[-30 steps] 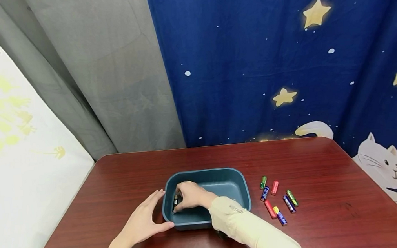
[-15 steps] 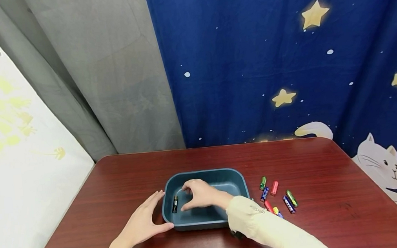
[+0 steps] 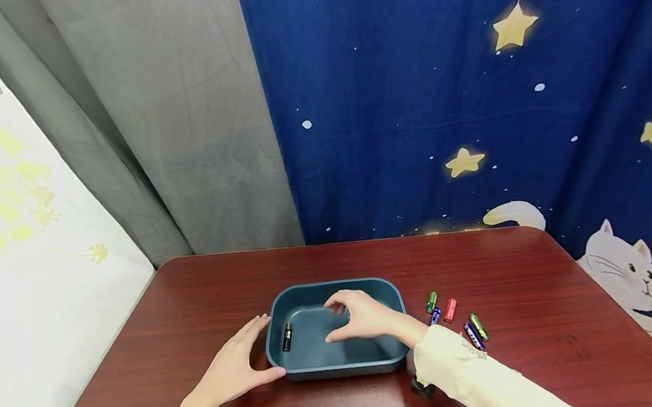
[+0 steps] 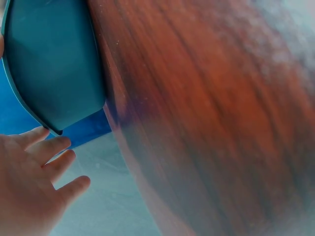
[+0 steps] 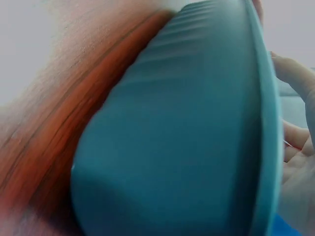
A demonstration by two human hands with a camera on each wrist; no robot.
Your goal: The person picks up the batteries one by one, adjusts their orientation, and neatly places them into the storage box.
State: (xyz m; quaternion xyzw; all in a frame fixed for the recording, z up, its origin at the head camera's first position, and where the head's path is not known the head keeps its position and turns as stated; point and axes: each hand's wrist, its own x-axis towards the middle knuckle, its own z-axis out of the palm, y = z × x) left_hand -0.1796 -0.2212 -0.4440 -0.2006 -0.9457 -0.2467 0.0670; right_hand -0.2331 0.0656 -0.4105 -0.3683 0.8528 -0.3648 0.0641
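A blue-green rectangular box [image 3: 341, 371] stands in the middle of the table. Inside it, near the left end, lies one black battery [image 3: 287, 337]. My left hand [image 3: 232, 363] reaches around the box's left end, fingers at the far corner and thumb at the near one; the left wrist view has its fingertips right at the rim. Over the middle of the box is my right hand [image 3: 365, 316], thumb and fingers apart with nothing between them. In the right wrist view the box's outer wall [image 5: 167, 142] covers part of that hand.
Right of the box lie loose batteries: two green ones [image 3: 431, 301], a red one [image 3: 450, 310] and two blue ones [image 3: 474, 336]. My right sleeve [image 3: 480, 371] passes over the table beside them. Curtains [image 3: 376, 108] hang behind the table [image 3: 222, 277].
My right hand has let go of the black battery, leaving it in the box, and has moved right. Its sleeve now hides some of the nearer batteries. The left hand stays put.
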